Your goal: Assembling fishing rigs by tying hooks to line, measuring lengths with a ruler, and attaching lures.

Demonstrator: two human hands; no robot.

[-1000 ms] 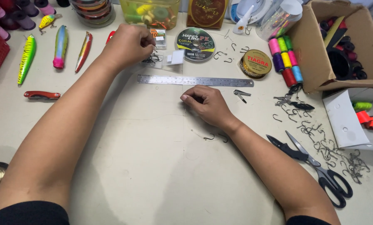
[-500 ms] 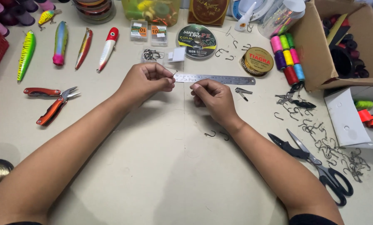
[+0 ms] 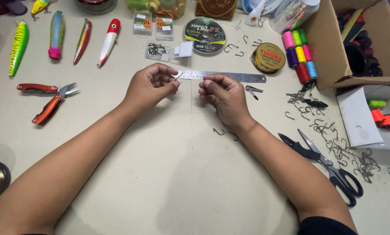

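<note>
Just above the flat steel ruler point(image 3: 229, 76) on the beige bench point(image 3: 168, 174), the left hand point(image 3: 150, 85) pinches a small dark metal hook point(image 3: 178, 75); the right hand point(image 3: 221, 93) has its grip closed, contents too small to tell.

Pliers point(image 3: 47, 99) left of hands, ruler point(image 3: 229, 76) behind, scissors point(image 3: 323, 163) right (hooks point(image 3: 347, 152) beside)

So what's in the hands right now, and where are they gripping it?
The left hand pinches a small fish hook at its shank. The right hand is pinched shut; whether it holds anything cannot be told.
</note>
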